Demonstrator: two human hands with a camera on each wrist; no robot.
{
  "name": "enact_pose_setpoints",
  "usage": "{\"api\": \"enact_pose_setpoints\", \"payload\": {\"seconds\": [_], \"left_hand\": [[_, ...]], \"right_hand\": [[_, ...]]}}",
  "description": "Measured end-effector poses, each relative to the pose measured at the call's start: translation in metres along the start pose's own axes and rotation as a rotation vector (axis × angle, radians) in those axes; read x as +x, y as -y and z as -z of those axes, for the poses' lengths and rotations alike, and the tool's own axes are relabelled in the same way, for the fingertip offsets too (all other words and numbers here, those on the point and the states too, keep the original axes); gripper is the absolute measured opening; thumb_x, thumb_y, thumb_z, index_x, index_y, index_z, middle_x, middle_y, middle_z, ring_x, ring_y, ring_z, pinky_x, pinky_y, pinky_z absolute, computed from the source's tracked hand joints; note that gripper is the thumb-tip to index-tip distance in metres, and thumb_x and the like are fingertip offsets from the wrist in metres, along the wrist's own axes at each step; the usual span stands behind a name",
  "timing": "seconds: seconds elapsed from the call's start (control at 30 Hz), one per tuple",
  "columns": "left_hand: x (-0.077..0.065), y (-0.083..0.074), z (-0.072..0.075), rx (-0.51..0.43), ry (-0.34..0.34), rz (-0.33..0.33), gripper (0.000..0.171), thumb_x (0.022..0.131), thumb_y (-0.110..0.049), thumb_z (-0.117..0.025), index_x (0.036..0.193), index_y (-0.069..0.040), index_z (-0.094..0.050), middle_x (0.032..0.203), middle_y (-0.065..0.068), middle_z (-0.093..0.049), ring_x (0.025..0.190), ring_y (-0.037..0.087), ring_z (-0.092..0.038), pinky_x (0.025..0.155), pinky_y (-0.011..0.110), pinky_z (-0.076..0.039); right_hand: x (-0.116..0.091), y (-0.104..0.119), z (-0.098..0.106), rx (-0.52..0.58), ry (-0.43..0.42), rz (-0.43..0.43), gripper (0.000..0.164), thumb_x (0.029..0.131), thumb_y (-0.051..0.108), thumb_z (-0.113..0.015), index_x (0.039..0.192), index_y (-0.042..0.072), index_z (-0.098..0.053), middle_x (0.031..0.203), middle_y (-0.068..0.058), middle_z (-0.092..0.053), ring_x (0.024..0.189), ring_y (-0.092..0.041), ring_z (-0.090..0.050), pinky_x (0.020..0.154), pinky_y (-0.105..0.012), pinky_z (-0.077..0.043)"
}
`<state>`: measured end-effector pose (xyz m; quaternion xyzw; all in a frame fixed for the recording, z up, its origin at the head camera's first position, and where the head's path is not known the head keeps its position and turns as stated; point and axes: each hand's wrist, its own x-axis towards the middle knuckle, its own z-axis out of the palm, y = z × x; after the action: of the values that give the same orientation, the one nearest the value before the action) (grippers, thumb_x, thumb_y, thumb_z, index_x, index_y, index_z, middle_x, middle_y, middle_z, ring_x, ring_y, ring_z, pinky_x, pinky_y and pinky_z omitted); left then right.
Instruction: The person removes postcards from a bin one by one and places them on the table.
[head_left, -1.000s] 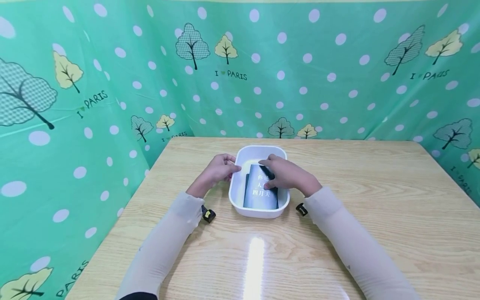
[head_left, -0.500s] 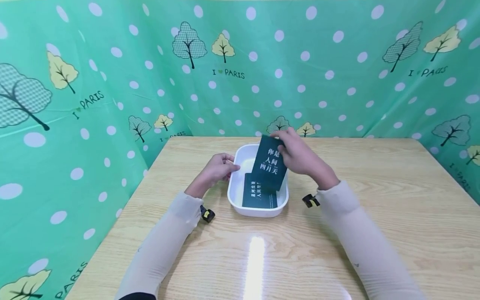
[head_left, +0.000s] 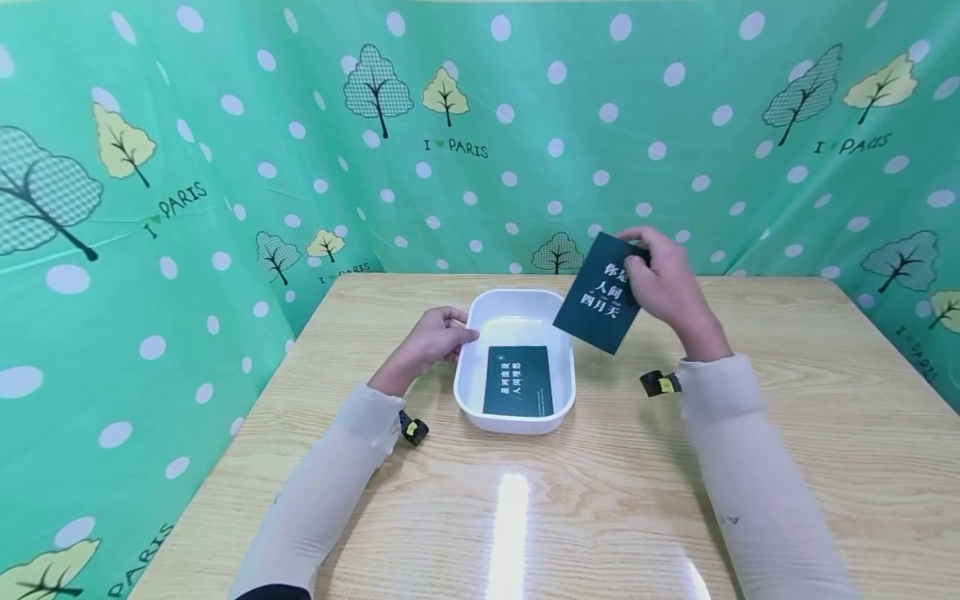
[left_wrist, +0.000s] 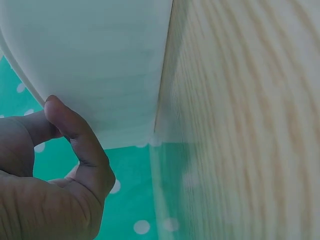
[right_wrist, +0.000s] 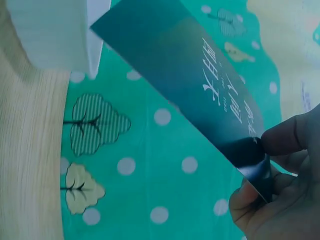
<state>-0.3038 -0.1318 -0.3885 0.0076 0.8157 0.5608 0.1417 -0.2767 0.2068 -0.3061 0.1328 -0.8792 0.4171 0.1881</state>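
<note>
A white plastic basin (head_left: 465,375) stands on the table. My left hand (head_left: 433,340) pinches its left rim between thumb and fingers; in the left wrist view the thumb (left_wrist: 70,117) lies against the outer wall. Inside the basin lies a dark green booklet (head_left: 519,382) with white Chinese characters, turned sideways. My right hand (head_left: 667,279) holds up a second, thin dark green booklet (head_left: 600,292), pinched at its upper right corner. This one is tilted, in the air beyond the basin's right rim, its printed cover showing. The right wrist view shows thumb and fingers on either side of its corner.
The light wooden table (head_left: 787,433) extends around the basin, with a bright light reflection near the front. A green dotted curtain (head_left: 315,167) with printed trees hangs behind and along the left side. Black straps (head_left: 660,383) show at both wrists.
My right hand has lifted the upper booklet out of the basin and carried it up and to the right. The lower booklet is now uncovered. My left hand stays on the rim.
</note>
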Motion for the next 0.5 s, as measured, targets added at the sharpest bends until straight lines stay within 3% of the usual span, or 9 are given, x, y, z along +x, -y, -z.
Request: {"api": "enact_pose_setpoints", "payload": {"seconds": [0.13, 0.3, 0.5], "left_hand": [[0.001, 0.0, 0.0, 0.001, 0.0, 0.001, 0.033, 0.089, -0.011, -0.071, 0.117, -0.005, -0.054, 0.093, 0.013, -0.062, 0.064, 0.018, -0.057, 0.059, 0.032, -0.052], [0.002, 0.002, 0.0, 0.008, 0.002, 0.008, 0.033, 0.089, -0.012, -0.071, 0.117, -0.006, -0.054, 0.093, 0.013, -0.062, 0.065, 0.019, -0.058, 0.057, 0.029, -0.051], [0.001, 0.001, 0.001, 0.01, -0.004, 0.006, 0.033, 0.089, -0.012, -0.071, 0.117, -0.006, -0.054, 0.094, 0.013, -0.063, 0.066, 0.019, -0.058, 0.058, 0.031, -0.053]], "right_hand": [[0.0, -0.018, 0.011, -0.025, 0.013, -0.112, 0.036, 0.101, 0.013, -0.032, 0.131, 0.003, -0.051, 0.11, -0.02, -0.056, 0.087, -0.031, -0.057, 0.069, -0.04, -0.046], [0.0, -0.037, 0.015, -0.061, 0.034, -0.182, 0.037, 0.101, 0.013, -0.032, 0.128, -0.002, -0.052, 0.107, -0.023, -0.055, 0.091, -0.034, -0.054, 0.071, -0.043, -0.045], [0.001, -0.056, 0.009, -0.094, 0.135, -0.261, 0.038, 0.102, 0.013, -0.03, 0.128, -0.007, -0.049, 0.114, -0.025, -0.051, 0.097, -0.036, -0.048, 0.077, -0.047, -0.044]]}}
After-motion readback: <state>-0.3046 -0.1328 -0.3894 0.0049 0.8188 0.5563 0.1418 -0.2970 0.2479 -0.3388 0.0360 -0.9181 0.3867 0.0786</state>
